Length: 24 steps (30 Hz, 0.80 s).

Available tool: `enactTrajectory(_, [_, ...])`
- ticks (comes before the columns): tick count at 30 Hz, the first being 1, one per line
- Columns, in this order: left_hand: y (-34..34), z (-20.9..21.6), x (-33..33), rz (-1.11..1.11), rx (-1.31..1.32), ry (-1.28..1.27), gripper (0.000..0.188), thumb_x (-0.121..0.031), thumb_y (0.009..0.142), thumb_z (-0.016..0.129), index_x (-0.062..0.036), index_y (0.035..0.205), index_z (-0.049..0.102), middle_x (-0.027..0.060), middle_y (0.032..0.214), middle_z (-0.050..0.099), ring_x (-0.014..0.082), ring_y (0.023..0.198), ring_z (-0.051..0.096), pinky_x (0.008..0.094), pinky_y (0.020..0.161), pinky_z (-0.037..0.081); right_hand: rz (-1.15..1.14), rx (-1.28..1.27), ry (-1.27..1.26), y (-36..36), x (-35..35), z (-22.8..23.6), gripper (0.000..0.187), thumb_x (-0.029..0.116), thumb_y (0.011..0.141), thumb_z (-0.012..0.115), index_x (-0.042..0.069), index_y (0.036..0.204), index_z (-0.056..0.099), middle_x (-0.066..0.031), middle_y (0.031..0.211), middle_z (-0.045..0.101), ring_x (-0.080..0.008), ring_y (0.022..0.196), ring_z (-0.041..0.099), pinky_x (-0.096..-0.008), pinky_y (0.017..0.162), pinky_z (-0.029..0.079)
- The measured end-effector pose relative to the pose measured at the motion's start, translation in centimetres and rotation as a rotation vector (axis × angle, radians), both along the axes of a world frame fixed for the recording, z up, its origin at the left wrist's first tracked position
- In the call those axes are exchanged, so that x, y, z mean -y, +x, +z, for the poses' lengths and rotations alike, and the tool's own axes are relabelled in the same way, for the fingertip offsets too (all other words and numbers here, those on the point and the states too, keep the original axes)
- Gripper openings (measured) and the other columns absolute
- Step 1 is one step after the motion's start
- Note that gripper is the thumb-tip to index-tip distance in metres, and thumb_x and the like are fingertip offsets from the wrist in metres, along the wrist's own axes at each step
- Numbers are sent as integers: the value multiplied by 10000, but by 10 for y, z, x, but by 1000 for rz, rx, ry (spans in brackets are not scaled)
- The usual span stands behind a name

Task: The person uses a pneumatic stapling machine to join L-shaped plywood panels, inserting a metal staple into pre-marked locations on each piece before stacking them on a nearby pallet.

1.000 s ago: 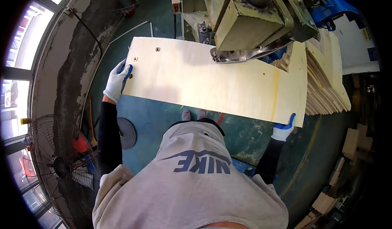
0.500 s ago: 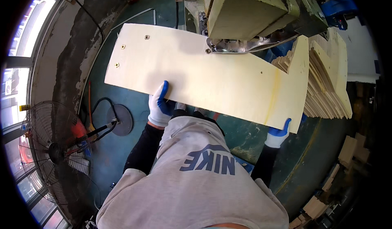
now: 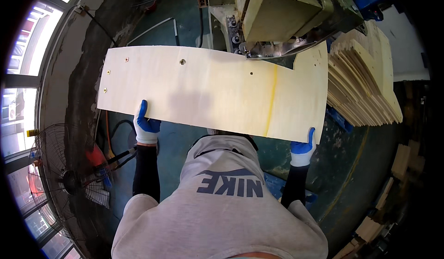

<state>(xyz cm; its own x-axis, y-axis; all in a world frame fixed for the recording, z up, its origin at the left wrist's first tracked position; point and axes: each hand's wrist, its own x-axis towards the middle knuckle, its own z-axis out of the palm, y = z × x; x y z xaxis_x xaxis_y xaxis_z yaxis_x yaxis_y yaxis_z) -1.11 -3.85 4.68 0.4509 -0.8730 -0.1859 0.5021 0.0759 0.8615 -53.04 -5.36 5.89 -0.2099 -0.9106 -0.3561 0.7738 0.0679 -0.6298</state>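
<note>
Under the plywood panel (image 3: 208,90), left hand (image 3: 146,128) farther left now.

Panel's (image 3: 217,90) far edge under machine (image 3: 286,14)

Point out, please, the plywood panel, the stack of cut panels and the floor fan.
plywood panel (image 3: 203,90), head view, bare middle of its top face.
stack of cut panels (image 3: 365,88), head view, top sheet of the pile.
floor fan (image 3: 69,180), head view, hub of its wire guard.
</note>
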Motion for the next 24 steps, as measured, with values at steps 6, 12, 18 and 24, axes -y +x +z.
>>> enactTrajectory(6, [15, 5, 44, 4, -285, 39, 245, -238, 1035, 591, -38, 1165, 645, 89, 1088, 712, 216, 990, 706, 327, 805, 580, -34, 22, -43, 16, 22, -21, 499, 290, 1064, 531, 34, 1486, 458, -125, 1463, 551, -261, 1340, 530, -423, 1138, 418])
enactTrajectory(12, [31, -11, 68, -48, -292, 35, 235, -230, 1010, 630, -65, 1178, 647, 69, 1115, 706, 213, 1012, 695, 344, 840, 578, -48, -6, 5, 29, 50, -8, 455, 266, 1050, 566, 23, 1430, 507, -117, 1395, 601, -242, 1286, 575, -387, 1079, 479])
enactTrajectory(18, [34, -8, 73, -66, -339, 42, 275, -209, 1005, 632, -39, 1222, 631, 106, 1156, 695, 266, 1067, 692, 419, 906, 586, -101, -21, 87, 29, 57, -16, 439, 239, 1052, 554, 24, 1432, 506, -116, 1402, 597, -245, 1289, 572, -395, 1082, 477])
enactTrajectory(24, [29, -13, 63, -45, -373, 37, 275, -205, 1005, 630, -34, 1221, 636, 102, 1168, 696, 267, 1070, 690, 426, 922, 586, -120, -17, 82, 33, 49, -17, 422, 218, 1041, 571, 10, 1406, 530, -117, 1380, 614, -242, 1263, 589, -387, 1083, 476])
